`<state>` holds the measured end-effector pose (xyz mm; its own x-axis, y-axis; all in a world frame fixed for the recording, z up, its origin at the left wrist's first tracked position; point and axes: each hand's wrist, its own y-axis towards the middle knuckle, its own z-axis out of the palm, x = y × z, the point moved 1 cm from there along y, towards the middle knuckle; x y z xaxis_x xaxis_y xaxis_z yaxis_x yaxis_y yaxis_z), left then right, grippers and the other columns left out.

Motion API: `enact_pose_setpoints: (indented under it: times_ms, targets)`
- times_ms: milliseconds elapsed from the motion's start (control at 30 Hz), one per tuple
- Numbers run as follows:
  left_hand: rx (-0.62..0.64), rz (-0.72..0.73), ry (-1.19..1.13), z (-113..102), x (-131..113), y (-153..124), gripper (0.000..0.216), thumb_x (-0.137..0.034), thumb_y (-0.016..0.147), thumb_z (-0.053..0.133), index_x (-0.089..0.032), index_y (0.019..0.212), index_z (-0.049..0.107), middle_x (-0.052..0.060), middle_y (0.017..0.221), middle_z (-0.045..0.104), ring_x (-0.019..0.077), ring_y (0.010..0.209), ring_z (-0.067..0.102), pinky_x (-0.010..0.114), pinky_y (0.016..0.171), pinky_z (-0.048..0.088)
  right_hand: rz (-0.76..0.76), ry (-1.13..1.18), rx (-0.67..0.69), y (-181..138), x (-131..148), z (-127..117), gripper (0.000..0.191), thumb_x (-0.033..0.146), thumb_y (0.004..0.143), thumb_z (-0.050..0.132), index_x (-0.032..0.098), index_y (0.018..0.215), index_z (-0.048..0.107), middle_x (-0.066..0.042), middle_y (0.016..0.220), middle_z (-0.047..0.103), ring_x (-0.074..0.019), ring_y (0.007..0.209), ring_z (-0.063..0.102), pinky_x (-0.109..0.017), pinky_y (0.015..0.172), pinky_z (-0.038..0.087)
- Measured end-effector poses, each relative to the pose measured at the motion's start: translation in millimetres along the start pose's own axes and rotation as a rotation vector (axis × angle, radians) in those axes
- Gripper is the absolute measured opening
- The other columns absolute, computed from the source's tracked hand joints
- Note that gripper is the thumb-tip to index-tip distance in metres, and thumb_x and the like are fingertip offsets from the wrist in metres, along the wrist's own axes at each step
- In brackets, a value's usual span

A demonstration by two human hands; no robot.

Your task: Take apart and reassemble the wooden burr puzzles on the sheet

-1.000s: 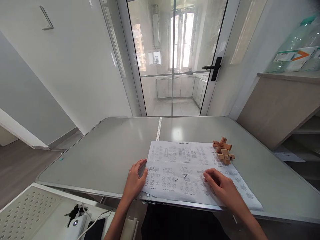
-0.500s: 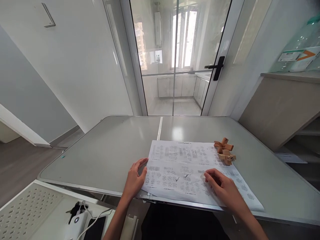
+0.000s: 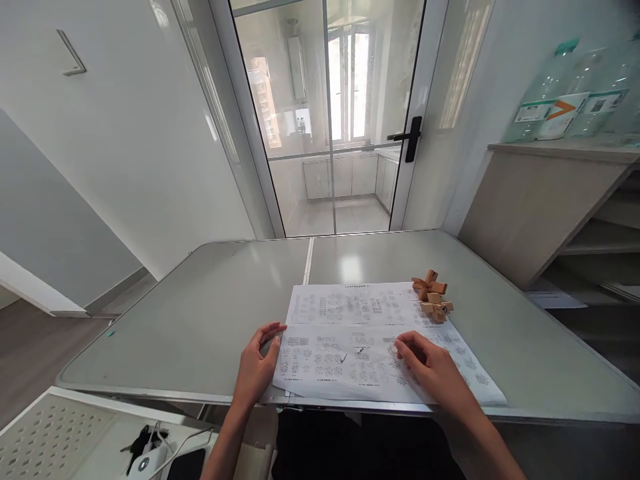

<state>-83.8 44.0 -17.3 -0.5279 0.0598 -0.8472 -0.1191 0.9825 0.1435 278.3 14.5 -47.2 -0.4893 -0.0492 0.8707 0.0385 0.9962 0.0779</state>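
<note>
A large printed sheet of paper lies on the table, covered with rows of small diagrams and two handwritten ticks. At its left edge rests my left hand, open, thumb and fingers apart with the fingertips by the paper's margin. My right hand is over the right part of the sheet, its thumb and forefinger brought together at a printed diagram; I see no object between them. Beyond it, two wooden interlocking puzzles sit side by side on the sheet's upper right corner.
The grey folding table has a metal seam down its middle. At lower left, a white surface holds a white power bank, cable, keys and a black phone. Plastic bottles stand on a right-hand cabinet. A glass door is behind.
The view has shifted, so the table and sheet appear further left and more bottles show. Both hands keep nearly the same place on the paper, and the wooden puzzles have not moved.
</note>
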Motion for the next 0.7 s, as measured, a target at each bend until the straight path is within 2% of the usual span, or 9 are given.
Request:
enact_pose_setpoints:
  times_ms: [267, 700]
  targets:
    - [-0.002, -0.019, 0.022, -1.6, -8.2, -0.5, 0.038, -0.046, 0.094, 0.055, -0.021, 0.121, 0.064, 0.011, 0.121, 0.077, 0.0299, 0.122, 0.067, 0.045, 0.103, 0.052, 0.008, 0.027, 0.000, -2.1, 4.0, -1.2, 0.042, 0.062, 0.097, 0.051, 0.023, 0.091, 0.067, -0.002, 0.078, 0.072, -0.0193, 0.065, 0.060, -0.029, 0.062, 0.046]
    - [0.000, -0.028, -0.007, 0.2, -9.2, 0.8, 0.035, -0.045, 0.092, 0.057, -0.020, 0.114, 0.067, 0.009, 0.112, 0.079, 0.0283, 0.115, 0.069, 0.044, 0.107, 0.049, -0.019, 0.029, -0.016, -1.3, 0.3, 0.1, 0.043, 0.063, 0.097, 0.051, 0.023, 0.089, 0.066, -0.002, 0.075, 0.071, -0.0191, 0.061, 0.059, -0.030, 0.061, 0.047]
